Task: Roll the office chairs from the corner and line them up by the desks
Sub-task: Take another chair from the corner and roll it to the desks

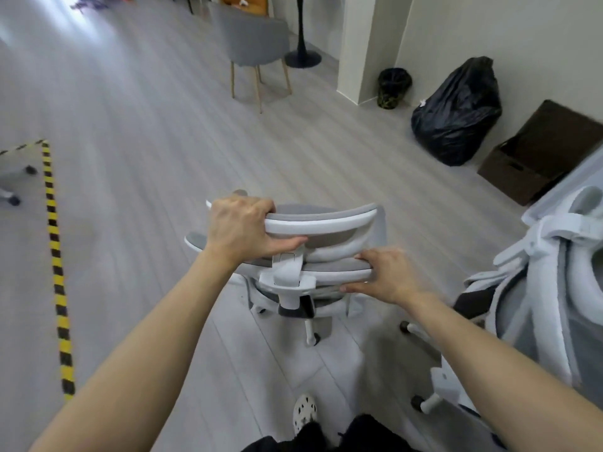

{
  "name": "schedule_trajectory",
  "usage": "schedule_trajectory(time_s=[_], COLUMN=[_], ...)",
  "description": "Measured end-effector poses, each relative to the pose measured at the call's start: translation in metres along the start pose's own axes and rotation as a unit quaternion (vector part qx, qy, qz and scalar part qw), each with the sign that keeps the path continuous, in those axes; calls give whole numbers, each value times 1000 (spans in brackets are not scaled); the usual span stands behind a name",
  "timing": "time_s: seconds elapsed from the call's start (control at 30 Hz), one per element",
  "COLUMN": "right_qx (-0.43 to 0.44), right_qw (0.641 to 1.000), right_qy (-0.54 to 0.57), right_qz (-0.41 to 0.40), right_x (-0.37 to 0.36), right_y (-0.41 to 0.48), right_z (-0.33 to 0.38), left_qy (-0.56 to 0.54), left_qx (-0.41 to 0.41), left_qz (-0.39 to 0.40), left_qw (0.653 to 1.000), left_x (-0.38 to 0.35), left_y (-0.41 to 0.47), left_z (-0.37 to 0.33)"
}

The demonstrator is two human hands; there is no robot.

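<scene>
A white-framed office chair [329,228] with grey mesh stands right in front of me, its back toward me. My left hand [243,228] grips the left end of its headrest, fingers curled over the top and thumb underneath. My right hand [383,275] holds the right end of the backrest's top edge just below. The chair's white base and castors [311,334] show beneath it on the floor. A second white office chair [551,288] stands close by at the right, partly cut off by the frame.
A yellow-black tape line [55,256] runs along the floor at left, with another chair's castors [13,200] beyond it. Ahead stand a grey wooden-legged chair [251,40], a black lamp base [301,58], a small bin [393,88], a black rubbish bag [456,119] and a brown box [538,151].
</scene>
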State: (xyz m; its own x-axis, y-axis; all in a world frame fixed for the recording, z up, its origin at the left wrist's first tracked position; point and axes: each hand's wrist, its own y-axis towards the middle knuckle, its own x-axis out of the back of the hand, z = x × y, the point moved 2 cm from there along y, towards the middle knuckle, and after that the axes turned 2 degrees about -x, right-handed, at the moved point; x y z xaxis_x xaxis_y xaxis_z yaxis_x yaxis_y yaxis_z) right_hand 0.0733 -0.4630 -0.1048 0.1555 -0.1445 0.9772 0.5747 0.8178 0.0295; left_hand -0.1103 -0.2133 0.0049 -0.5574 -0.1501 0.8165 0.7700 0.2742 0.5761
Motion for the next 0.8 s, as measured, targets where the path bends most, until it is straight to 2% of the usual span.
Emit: schedule_trajectory(time_s=[0.23,0.43,0.57,0.8], right_qx=[87,161,207,287], right_qw=[994,980,973,950], right_qy=[52,94,88,113], right_qz=[-35,-70,-55,-53], right_x=[-30,-60,-67,-75], right_y=[-37,-70,-86,-106], right_z=[61,107,139,186], left_qy=[51,106,128,172], left_qx=[70,137,178,219], left_qz=[12,11,13,-28], left_qw=[996,985,976,960], left_x=[68,129,161,201], left_y=[-103,-184,-229,-292], left_z=[21,11,9,8])
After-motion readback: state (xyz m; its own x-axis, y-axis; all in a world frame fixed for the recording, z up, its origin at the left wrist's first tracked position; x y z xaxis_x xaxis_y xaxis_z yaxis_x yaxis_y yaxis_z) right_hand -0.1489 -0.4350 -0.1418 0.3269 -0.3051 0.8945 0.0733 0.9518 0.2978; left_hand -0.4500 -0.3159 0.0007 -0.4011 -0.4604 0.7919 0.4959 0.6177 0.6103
